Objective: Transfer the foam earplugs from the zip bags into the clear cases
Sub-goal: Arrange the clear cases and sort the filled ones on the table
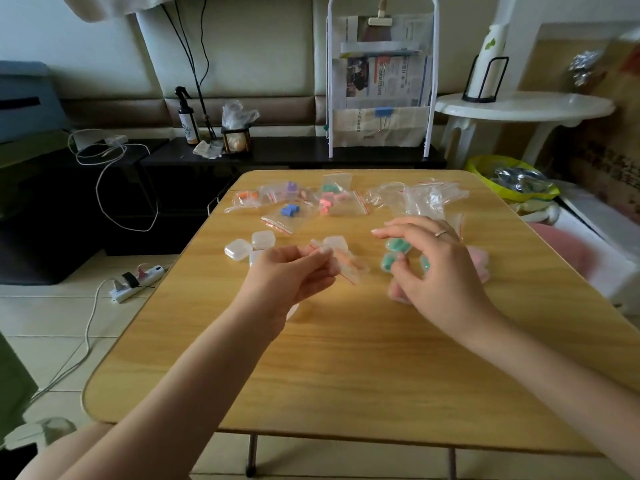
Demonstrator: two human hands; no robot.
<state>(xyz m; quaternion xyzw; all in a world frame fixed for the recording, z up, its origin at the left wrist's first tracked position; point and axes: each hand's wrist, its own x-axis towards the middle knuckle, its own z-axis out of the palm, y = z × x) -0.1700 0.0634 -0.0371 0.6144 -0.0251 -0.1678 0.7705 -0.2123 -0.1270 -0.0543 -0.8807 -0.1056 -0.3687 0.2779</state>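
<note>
My left hand (294, 271) pinches a small zip bag (349, 265) with orange earplugs inside, held just above the wooden table (346, 358). My right hand (433, 268) hovers with relaxed, spread fingers over clear cases holding green earplugs (393, 252); it holds nothing that I can see. Empty clear cases (249, 245) sit left of my left hand, and another clear case (335, 242) lies behind the held bag. Further back lie zip bags with orange (246, 197), purple (291, 187), blue (289, 211), green (333, 187) and pink earplugs (329, 204).
Empty crumpled zip bags (426, 197) lie at the back right of the table. A pink blurred object (479, 263) sits right of my right hand. A power strip (136, 282) and cables lie on the floor to the left. A white side table (523, 107) stands at the right.
</note>
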